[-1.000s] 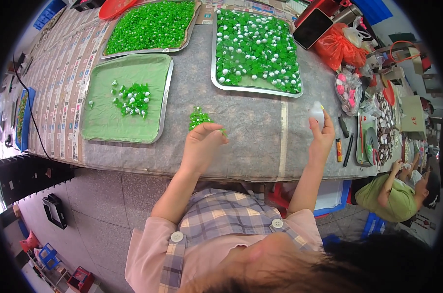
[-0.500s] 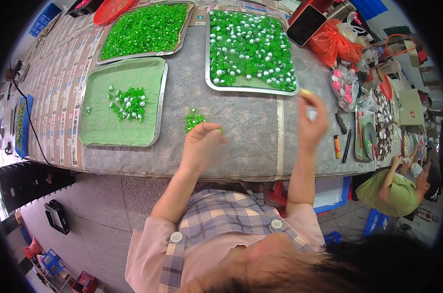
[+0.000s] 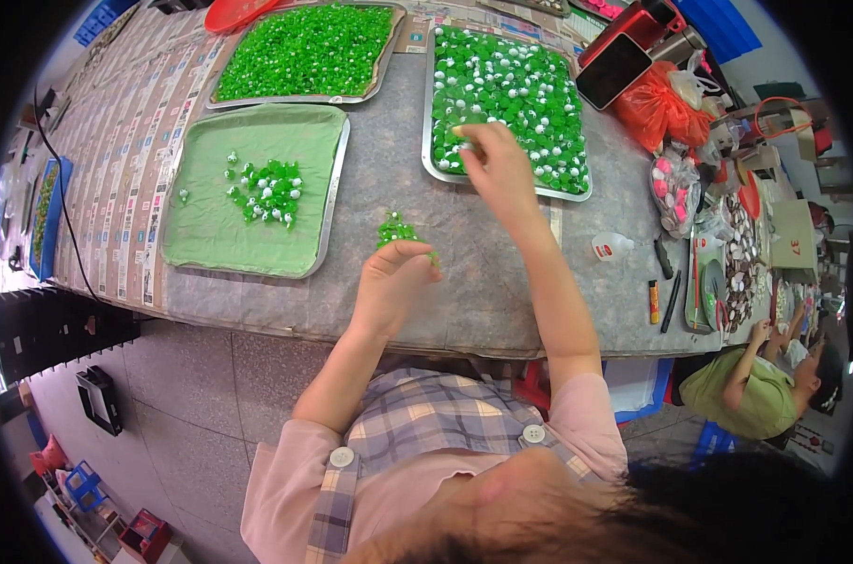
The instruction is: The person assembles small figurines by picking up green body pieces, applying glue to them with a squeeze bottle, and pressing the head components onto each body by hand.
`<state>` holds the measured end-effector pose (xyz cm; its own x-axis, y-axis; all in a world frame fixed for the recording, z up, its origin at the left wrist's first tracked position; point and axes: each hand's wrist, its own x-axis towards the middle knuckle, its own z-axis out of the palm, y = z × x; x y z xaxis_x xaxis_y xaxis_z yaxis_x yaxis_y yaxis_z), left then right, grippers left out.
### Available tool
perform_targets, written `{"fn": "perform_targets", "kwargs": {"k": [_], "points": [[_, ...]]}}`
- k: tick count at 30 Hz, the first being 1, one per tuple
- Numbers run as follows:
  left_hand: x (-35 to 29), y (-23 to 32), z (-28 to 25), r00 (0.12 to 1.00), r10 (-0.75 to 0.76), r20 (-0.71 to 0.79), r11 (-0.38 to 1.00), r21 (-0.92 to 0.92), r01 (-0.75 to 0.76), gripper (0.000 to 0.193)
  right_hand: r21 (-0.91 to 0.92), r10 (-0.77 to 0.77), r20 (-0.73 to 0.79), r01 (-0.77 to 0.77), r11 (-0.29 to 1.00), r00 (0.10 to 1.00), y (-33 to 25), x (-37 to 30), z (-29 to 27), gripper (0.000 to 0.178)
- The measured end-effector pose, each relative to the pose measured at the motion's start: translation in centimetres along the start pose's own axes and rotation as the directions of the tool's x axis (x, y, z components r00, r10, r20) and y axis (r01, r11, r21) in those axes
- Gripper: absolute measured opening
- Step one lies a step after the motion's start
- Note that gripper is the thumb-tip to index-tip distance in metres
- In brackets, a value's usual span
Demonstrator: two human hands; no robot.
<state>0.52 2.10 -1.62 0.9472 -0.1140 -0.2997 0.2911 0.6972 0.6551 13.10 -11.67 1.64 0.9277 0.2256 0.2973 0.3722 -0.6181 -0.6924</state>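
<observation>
My left hand [image 3: 393,287] is above the near part of the table, thumb and fingers pinched on a small green piece [image 3: 434,259], mostly hidden by the fingers. Just beyond it lies a small pile of green pieces [image 3: 394,226]. My right hand [image 3: 501,174] reaches over the near left corner of a metal tray [image 3: 501,185] full of green pieces with white balls [image 3: 516,92]. Its thumb and forefinger are slightly apart, with nothing visible between them; something yellowish covers the forefinger's tip. A small white bottle [image 3: 611,247] rests on the table right of that arm.
A green-lined tray [image 3: 196,235] at left holds several green-and-white pieces. Behind it is a tray of small green pieces [image 3: 304,52]. At right are a dark tablet [image 3: 614,70], red bags [image 3: 661,108], a lighter [image 3: 654,302] and a black pen [image 3: 672,303]. A co-worker [image 3: 746,390] sits farther right.
My right hand has moved left and away from me, from beside the white bottle to above the full tray. The left hand keeps its pinch. The view has shifted slightly.
</observation>
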Motion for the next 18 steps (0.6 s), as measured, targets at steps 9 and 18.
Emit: {"fn": "perform_targets", "kwargs": {"k": [9, 18], "points": [[-0.1, -1.7, 1.9, 0.975, -0.129, 0.178, 0.98, 0.172, 0.099, 0.01, 0.84, 0.292, 0.243, -0.352, 0.413, 0.925, -1.4, -9.9, -1.3, 0.015], [-0.1, -1.6, 2.1, 0.983, -0.079, 0.165, 0.994, 0.083, 0.066, 0.01, 0.882, 0.332, 0.284, -0.381, 0.278, 0.899, -0.3, -12.3, -1.6, 0.015]]}}
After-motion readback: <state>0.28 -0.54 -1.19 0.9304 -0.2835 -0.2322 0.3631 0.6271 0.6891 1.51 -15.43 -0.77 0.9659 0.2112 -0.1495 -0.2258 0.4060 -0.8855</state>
